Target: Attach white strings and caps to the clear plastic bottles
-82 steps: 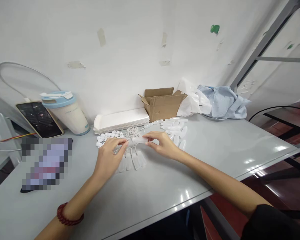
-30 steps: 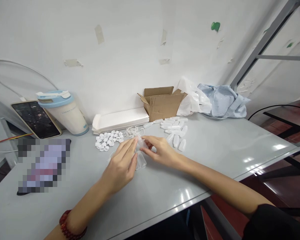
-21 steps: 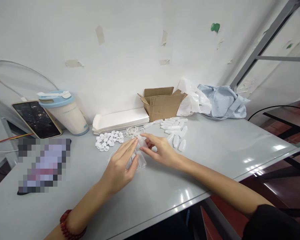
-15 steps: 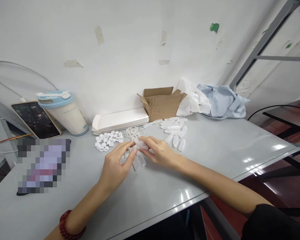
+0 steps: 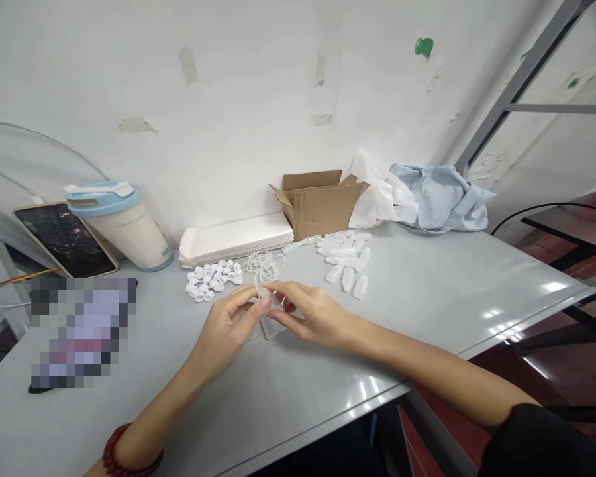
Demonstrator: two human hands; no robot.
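My left hand (image 5: 228,328) pinches a small translucent plastic piece (image 5: 264,292) between thumb and fingers. A thin white strip or loop rises from it. My right hand (image 5: 312,313) meets the same piece from the other side, thumb and fingers closed around its edge; its grip is partly hidden. Under the fingers, a clear flat plastic piece (image 5: 269,330) is partly covered. Just behind the hands is a heap of thin white cords (image 5: 264,265). White plastic caps (image 5: 213,278) are clustered to the left, and translucent plastic tubes (image 5: 345,252) lie scattered to the right.
Along the wall stand a stack of white paper sleeves (image 5: 238,238), an open cardboard box (image 5: 325,209), a white plastic bag (image 5: 380,195) and blue cloth (image 5: 440,199). On the left are a tumbler (image 5: 124,228), a phone (image 5: 64,240) and a blurred-out item (image 5: 87,334).
Both hands have shifted slightly left with the translucent piece. The fingers have turned it, and a thin white strip now shows above it. The view has moved a little.
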